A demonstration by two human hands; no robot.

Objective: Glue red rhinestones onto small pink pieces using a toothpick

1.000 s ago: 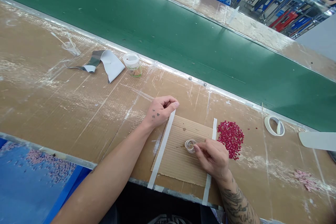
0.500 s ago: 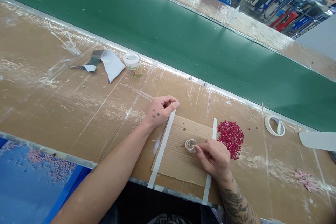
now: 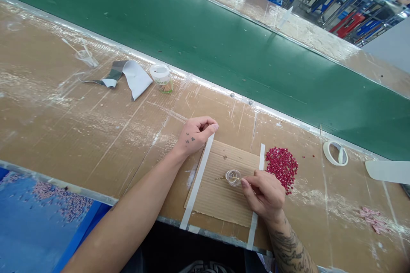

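Observation:
Between thumb and forefinger, my right hand (image 3: 265, 192) pinches a toothpick (image 3: 238, 178), its far end inside a small clear plastic cup (image 3: 231, 183). The cup stands on a square of corrugated cardboard (image 3: 221, 196), which has white tape strips along its left and right sides. My left hand (image 3: 198, 134) rests with curled, closed fingers at the top end of the left tape strip (image 3: 199, 179); whether anything is between its fingertips is hidden. Beside the cardboard, just beyond my right hand, lies a pile of small dark red beads (image 3: 282, 168).
A toothpick jar (image 3: 162, 79), a grey-and-white sheet scrap (image 3: 136, 80) and a cup with swabs (image 3: 87, 57) lie left. Right are a tape roll (image 3: 327, 153) and pink pieces (image 3: 374, 219). A green belt (image 3: 205, 38) runs behind; a blue tray (image 3: 35, 230) is lower left.
My right hand has shifted slightly right with the toothpick, drawing it a little toward the cup's right rim. My left hand and the cup have stayed put.

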